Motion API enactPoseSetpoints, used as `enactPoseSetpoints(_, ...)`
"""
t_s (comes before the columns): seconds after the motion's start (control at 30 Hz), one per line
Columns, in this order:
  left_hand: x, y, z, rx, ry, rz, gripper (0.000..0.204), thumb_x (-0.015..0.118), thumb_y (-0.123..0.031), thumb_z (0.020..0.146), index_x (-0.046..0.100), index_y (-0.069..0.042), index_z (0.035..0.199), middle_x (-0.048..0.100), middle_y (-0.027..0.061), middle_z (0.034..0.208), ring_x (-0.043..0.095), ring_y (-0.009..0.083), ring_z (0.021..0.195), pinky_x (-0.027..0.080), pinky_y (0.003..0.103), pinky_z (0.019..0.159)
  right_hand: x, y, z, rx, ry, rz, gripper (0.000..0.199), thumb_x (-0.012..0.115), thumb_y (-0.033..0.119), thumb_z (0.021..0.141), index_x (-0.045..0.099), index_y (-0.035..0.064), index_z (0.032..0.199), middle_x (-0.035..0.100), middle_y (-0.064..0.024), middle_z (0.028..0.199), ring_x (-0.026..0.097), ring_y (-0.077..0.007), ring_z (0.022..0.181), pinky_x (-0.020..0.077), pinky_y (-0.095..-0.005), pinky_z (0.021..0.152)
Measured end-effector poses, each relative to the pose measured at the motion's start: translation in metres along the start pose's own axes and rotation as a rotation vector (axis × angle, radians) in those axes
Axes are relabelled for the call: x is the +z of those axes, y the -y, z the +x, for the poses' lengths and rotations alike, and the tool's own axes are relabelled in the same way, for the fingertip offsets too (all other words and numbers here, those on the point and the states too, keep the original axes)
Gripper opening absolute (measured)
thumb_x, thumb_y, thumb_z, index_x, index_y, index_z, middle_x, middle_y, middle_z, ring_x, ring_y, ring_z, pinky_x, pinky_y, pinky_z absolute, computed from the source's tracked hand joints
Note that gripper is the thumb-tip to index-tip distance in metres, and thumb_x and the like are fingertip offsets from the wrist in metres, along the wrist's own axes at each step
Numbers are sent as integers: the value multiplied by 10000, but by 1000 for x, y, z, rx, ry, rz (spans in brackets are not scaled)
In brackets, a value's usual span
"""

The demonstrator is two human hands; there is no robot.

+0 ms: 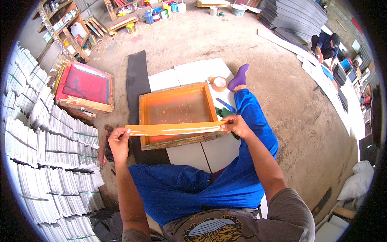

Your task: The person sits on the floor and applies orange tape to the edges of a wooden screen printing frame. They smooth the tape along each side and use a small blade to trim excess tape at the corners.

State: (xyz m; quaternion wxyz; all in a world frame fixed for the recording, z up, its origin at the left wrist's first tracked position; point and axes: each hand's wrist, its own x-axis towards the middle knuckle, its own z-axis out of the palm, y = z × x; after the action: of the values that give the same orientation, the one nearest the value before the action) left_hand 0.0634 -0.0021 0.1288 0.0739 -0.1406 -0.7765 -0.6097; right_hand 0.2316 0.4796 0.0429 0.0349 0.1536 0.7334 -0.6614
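While the left hand (118,144) and right hand (239,126), closed-fingered, pinch the tape (173,128) taut over the frame (181,142), it seems cut but unstuck.

Grey-brown printed T-shirt (252,222), shiny blue trousers (201,195), purple sock (240,76)

The wooden frame (177,90) is orange-stained, its brownish mesh (173,109) flecked pinkish; the tape strip (173,129) over its near side is glossy orange; right of it, a purple sock (241,76) and blue trouser leg (253,115); left, a black sheet (136,80) and pinkish-red screen (86,84)
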Motion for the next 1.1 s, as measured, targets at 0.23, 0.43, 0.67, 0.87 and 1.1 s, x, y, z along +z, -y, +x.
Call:
enactPoseSetpoints(0.23, 1, 36, -3, -82, 41, -20, 151, 772, -122, 933, 723, 17, 967, 711, 24, 840, 616, 86, 738, 499, 249, 689, 0, 12, 8, -56, -96, -108, 149, 801, 140, 896, 765, 29, 988, 702, -23, 824, 619, -108, 679, 546, -283, 564)
enactPoseSetpoints(0.43, 1, 74, 2, -213, 96, 86, 133, 781, -81, 911, 733, 30, 967, 715, 15, 851, 624, 80, 754, 503, 241, 717, 1, 0, 27, -11, -90, -74, 114, 770, 89, 918, 756, 6, 995, 701, -24, 806, 596, -82, 636, 508, -237, 564)
enactPoseSetpoints(0.67, 10, 97, 17, -335, 130, 247, 166, 786, -106, 907, 719, 37, 956, 703, 24, 812, 619, 81, 722, 500, 236, 683, 7, -8, 51, 117, -120, -312, 212, 791, 159, 896, 729, -21, 988, 695, -58, 800, 629, -114, 658, 537, -284, 525)
enactPoseSetpoints(0.87, 17, 127, 15, -465, 141, 240, 199, 794, -130, 903, 716, 45, 958, 707, 38, 812, 631, 86, 719, 505, 238, 679, 14, -13, 59, 145, -157, -268, 115, 766, 89, 902, 733, 5, 973, 703, -42, 806, 625, -100, 657, 534, -272, 566)
enactPoseSetpoints(1.1, 21, 120, 21, -610, 237, 351, 193, 804, -117, 876, 730, 46, 946, 721, 55, 814, 639, 93, 720, 508, 245, 673, 25, -25, 60, 204, -195, -268, 154, 752, 56, 918, 722, -8, 1055, 667, -15, 744, 555, -74, 582, 442, -247, 526)
